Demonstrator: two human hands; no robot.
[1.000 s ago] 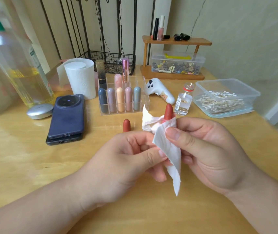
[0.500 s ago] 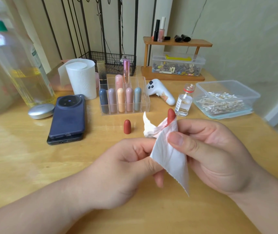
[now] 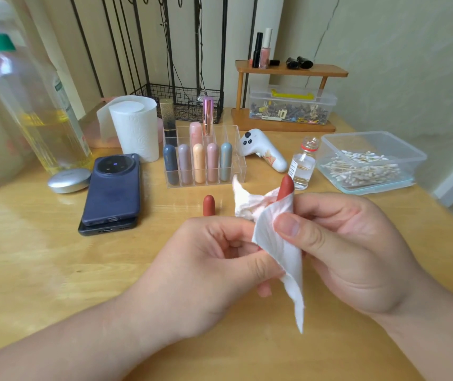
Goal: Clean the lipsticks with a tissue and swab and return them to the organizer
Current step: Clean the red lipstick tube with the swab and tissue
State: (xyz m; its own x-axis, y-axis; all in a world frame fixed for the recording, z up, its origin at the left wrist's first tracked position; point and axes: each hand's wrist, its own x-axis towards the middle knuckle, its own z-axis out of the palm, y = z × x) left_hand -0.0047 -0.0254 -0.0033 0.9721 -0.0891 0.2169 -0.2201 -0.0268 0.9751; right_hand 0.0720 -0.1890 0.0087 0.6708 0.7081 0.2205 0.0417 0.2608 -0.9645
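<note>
While the rust-red lipstick (image 3: 286, 187) stands with only its rounded tip showing above the wrap, the right hand (image 3: 343, 251) is clamped on a white tissue (image 3: 277, 243) folded round its body, thumb pressed flat on the paper so the wipe bears on the surface. The left hand (image 3: 208, 265) has its fingers curled in beneath the tissue and seems to pinch the lipstick's lower end to steady it, though the paper hides the contact itself. Both hands are held near the person, above the tabletop (image 3: 55, 270), and faint pink marks on the crumpled upper fold suggest colour is coming off.

A matching red cap (image 3: 209, 205) stands upright on the tabletop just beyond the left hand, likely set aside so the open lipstick could be wiped. Farther back, the clear organizer (image 3: 240, 171) holds a front row of five pastel lipsticks, with free compartments at its right, where this one could go. To the right, a small glass bottle (image 3: 303, 166) and a plastic box of swabs (image 3: 412, 155) sit within reach for the swab step, which I judge not yet begun. The tissue roll (image 3: 136, 127) stands to the far left of the organizer
</note>
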